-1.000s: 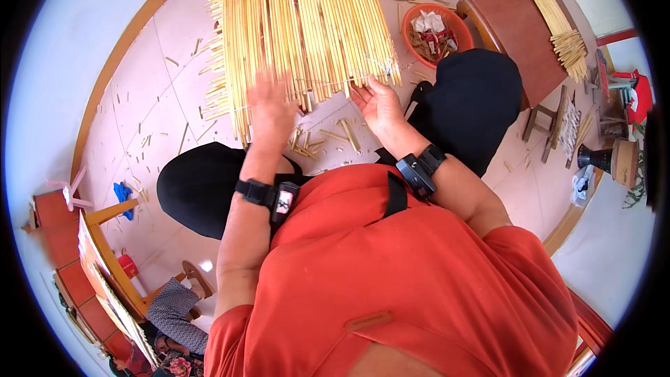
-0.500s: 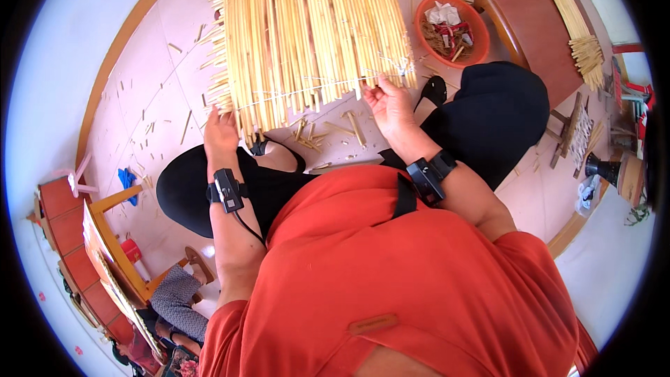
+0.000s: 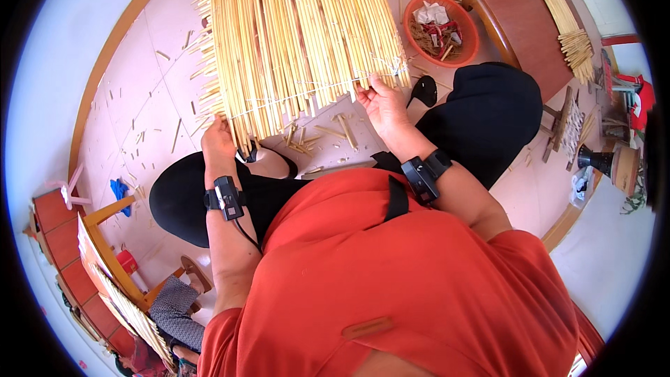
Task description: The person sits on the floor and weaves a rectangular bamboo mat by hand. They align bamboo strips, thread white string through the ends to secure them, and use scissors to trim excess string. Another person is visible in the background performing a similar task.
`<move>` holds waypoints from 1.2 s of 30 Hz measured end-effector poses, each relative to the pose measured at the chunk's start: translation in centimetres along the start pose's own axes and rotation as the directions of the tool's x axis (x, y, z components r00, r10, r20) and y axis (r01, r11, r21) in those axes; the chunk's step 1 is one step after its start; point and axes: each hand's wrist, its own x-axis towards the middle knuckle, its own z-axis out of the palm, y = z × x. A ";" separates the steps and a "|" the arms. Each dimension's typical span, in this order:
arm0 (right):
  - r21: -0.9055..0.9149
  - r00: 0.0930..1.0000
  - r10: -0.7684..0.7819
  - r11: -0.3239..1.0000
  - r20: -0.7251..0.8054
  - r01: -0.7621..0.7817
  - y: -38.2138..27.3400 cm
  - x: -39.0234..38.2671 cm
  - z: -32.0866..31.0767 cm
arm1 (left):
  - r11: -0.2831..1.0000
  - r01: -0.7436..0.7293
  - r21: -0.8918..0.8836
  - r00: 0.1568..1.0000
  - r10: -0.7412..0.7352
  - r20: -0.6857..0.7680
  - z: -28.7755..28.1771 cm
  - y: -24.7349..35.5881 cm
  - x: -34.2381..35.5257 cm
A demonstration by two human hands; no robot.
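Note:
A mat of pale straw-coloured stalks (image 3: 300, 28), tied side by side with thin white string, spreads out in front of me. My left hand (image 3: 218, 138) has its fingers closed on the mat's near left corner. Along the near edge toward the right, my right hand (image 3: 382, 103) pinches the mat at the stalk ends. The stalks run away from me, and their near ends are uneven. Shorter stalk ends stick out from beneath the mat's left side. Both wrists carry black strapped devices.
An orange-red basin (image 3: 443, 31) with scraps stands to the right, before a reddish-brown table (image 3: 513, 24) bearing a stalk bundle (image 3: 567, 28). Cut stalk pieces (image 3: 347, 132) litter the tiled floor. Another person's leg (image 3: 174, 307) shows at lower left, beside a wooden chair frame (image 3: 115, 255).
The mat appears slightly further left, though the whole surroundings have shifted left in the view too. Both hands keep their hold on its near edge.

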 end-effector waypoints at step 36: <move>-0.029 0.989 -0.115 0.993 -0.088 0.113 -0.4 1.8 -1.0 | 0.916 0.224 -0.334 0.974 -0.202 0.102 1.2 -2.7 -4.1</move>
